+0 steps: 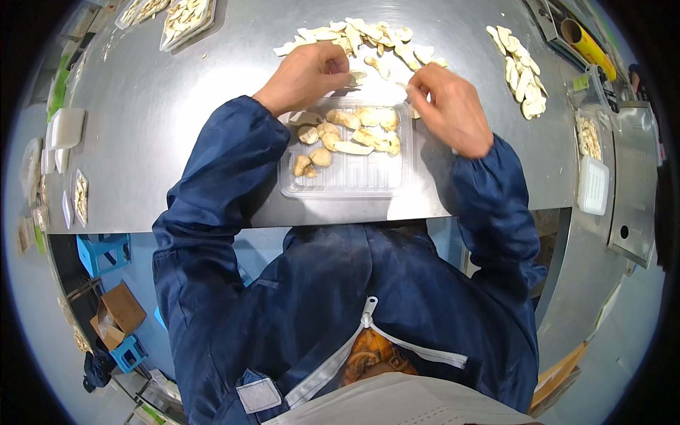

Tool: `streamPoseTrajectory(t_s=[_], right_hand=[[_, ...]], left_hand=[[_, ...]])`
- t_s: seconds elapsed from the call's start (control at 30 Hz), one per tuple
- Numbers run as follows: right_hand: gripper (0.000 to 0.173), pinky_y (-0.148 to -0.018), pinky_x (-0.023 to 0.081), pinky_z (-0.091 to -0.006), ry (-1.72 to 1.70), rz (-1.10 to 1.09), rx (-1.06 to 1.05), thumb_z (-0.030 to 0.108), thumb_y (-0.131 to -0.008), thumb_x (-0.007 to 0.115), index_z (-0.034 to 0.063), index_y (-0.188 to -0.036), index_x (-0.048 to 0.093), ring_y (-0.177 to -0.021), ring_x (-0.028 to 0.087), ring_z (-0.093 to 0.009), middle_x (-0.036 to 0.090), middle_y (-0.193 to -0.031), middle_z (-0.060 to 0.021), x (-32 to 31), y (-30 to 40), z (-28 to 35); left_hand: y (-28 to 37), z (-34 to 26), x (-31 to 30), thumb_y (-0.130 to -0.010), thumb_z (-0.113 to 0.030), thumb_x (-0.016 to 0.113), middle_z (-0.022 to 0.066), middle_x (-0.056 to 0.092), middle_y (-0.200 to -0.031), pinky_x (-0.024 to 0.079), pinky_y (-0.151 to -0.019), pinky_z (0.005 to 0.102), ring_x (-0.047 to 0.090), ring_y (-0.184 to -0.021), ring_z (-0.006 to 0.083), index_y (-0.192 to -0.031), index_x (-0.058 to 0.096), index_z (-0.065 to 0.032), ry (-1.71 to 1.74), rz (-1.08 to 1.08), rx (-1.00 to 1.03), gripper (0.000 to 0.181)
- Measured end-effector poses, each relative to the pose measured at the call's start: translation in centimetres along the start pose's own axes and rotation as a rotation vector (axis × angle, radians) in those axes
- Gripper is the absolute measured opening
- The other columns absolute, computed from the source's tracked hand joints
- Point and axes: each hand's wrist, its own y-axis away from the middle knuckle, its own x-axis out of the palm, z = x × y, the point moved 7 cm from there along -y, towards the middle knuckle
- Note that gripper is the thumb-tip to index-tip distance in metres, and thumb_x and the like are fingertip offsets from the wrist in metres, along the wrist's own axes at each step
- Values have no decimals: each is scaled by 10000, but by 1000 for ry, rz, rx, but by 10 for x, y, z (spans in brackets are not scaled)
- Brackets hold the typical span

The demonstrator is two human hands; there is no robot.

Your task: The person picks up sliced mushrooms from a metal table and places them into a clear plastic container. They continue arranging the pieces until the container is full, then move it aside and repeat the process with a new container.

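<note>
A clear plastic tray [345, 187] lies on the steel table before me, near its front edge. Several pale mushroom pieces [374, 141] rest in it, mostly in its far half; the near right part shows bare ribs. Over the tray's far left corner, my left hand [305, 74] pinches a mushroom slice [357, 78] between thumb and fingers. My right hand [451, 109] is at the far right corner, slightly blurred, with a thin pale slice [414, 112] at its fingers. Beyond both hands, loose mushroom slices [366, 34] spread in an arc.
Another pile of slices [523, 74] lies on the steel table [133, 175] at right. Filled trays [186, 21] stand at far left. White containers [68, 127] sit at the left edge, and a white tray [593, 186] at right. Blue stools [103, 254] are below the table.
</note>
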Motion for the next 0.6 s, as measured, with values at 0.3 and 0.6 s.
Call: streamPoseTrajectory(t_s=[0.3,0.6], right_hand=[[82,-710,455,-406,-18,265,-190,69,-813,603,-12,-816,616,-798,549,-297,541,-806,-127,28,41,56],[95,-709,471,-394,271,-74,-36,51,-819,611,0,-897,625,-777,564,-301,554,-812,-129,-24,19,2]], left_hand=[[69,-54,9,-864,-61,706,73,673,-788,523,-680,280,623,-703,145,-930,680,11,191,328,-51,101],[51,-63,-15,-855,-50,672,128,623,-872,519,-676,346,625,-760,265,-978,668,10,-289,-170,299,137]])
